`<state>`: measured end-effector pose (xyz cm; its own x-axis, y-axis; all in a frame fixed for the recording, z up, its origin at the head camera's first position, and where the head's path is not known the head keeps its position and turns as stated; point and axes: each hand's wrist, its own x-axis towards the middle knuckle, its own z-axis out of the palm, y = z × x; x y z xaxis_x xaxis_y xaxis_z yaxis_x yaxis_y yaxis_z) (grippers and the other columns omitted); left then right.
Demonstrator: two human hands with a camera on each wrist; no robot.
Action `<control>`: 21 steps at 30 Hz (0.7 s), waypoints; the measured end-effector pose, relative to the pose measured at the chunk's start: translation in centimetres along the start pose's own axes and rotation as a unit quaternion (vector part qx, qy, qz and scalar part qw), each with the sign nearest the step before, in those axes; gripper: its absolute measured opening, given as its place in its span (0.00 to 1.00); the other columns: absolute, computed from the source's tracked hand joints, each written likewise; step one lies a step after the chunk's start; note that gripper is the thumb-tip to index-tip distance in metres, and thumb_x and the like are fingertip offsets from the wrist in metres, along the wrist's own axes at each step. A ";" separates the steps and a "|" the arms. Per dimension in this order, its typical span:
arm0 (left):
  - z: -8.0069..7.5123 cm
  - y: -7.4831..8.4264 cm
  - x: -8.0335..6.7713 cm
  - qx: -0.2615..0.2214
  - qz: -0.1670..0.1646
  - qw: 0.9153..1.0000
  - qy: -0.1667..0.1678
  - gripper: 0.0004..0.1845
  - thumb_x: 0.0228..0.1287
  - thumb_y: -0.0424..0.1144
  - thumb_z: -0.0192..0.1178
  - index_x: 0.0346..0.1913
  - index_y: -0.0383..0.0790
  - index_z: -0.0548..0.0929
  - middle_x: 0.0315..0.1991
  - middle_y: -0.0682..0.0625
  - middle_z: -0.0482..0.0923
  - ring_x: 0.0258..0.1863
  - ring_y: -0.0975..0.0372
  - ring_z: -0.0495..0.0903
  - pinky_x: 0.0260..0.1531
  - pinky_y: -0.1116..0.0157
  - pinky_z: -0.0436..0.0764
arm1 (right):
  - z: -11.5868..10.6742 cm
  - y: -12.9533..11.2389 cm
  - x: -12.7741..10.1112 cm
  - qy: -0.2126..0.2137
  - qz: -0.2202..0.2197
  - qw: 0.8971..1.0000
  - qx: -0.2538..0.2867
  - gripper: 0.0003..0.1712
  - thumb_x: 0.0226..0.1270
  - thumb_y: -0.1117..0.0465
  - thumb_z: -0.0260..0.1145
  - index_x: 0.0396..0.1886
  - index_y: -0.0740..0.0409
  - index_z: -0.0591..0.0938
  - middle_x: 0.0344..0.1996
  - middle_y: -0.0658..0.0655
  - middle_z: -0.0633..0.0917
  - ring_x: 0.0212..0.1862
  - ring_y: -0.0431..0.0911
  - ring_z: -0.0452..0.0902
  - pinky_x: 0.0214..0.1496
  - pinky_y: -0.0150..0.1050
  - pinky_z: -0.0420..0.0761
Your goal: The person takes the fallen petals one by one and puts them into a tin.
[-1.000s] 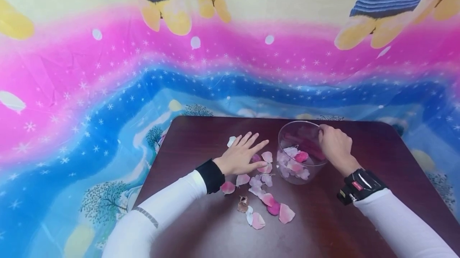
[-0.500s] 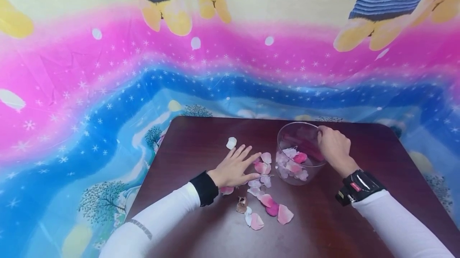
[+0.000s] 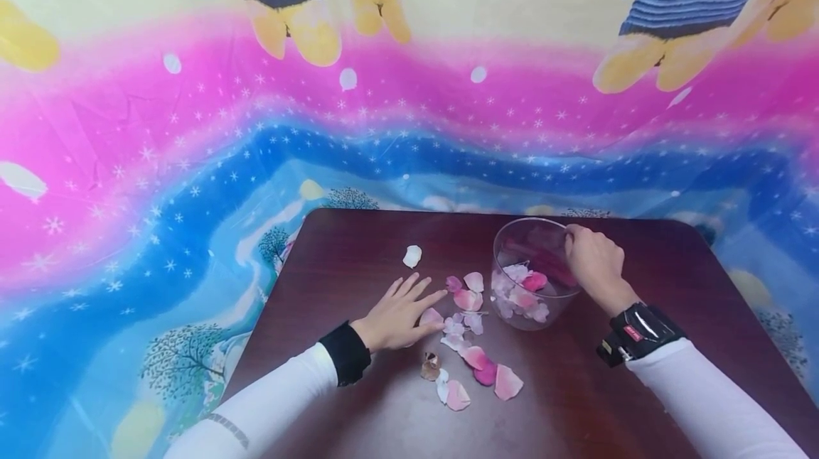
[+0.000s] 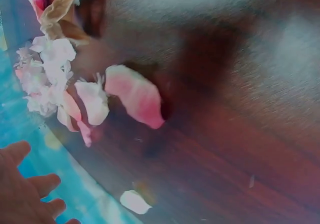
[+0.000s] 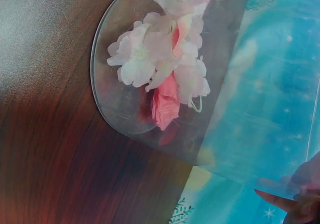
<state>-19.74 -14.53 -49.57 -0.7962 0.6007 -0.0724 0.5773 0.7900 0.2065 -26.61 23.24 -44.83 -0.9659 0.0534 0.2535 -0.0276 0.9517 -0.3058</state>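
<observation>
On a dark wooden table (image 3: 358,246) stands a clear round container (image 3: 534,303) with pink and white petals (image 5: 165,64) inside. My right hand (image 3: 595,260) grips its far right rim, and its fingertips (image 5: 295,204) show through the wall. My left hand (image 3: 397,313) lies flat on the table with straight fingers, whose tips touch a pale pink petal (image 3: 431,317). Several loose petals (image 3: 476,356) lie scattered between that hand and the container. In the left wrist view, a pink petal (image 4: 135,96) lies close by and my fingers (image 4: 22,194) sit at the lower left.
A lone white petal (image 3: 412,256) lies farther back on the table, also seen as the white petal (image 4: 134,202). A brownish dried scrap (image 3: 431,366) sits near the front petals. A bright cartoon-print cloth (image 3: 192,125) hangs behind and around the table.
My left hand has slid back along the table toward me and to the left, uncovering the white petal. My right hand and the container have stayed put.
</observation>
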 end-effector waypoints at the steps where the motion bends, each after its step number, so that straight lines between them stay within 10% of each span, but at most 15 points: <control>1: 0.1 -0.1 -0.2 0.001 -0.001 1.000 0.001 0.35 0.73 0.66 0.46 0.78 0.58 0.63 0.79 0.43 0.59 0.82 0.47 0.51 0.78 0.42 0.54 | 0.0 0.0 0.0 0.001 -0.001 1.000 0.000 0.16 0.75 0.59 0.53 0.51 0.59 0.83 0.29 0.68 0.85 0.27 0.62 0.80 0.18 0.50 0.67; 21: 3.2 -2.0 -3.8 -0.031 -0.030 0.999 -0.019 0.40 0.68 0.63 0.57 0.77 0.48 0.65 0.74 0.39 0.67 0.73 0.44 0.68 0.68 0.44 0.72 | 0.1 0.1 0.4 -0.003 -0.003 1.000 0.002 0.16 0.75 0.59 0.53 0.51 0.59 0.83 0.28 0.67 0.85 0.27 0.62 0.80 0.18 0.50 0.67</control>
<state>-17.25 -18.00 -52.82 -0.8206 0.5583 -0.1222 0.5164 0.8159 0.2601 -26.98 23.33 -44.87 -0.9674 0.0453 0.2492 -0.0350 0.9505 -0.3087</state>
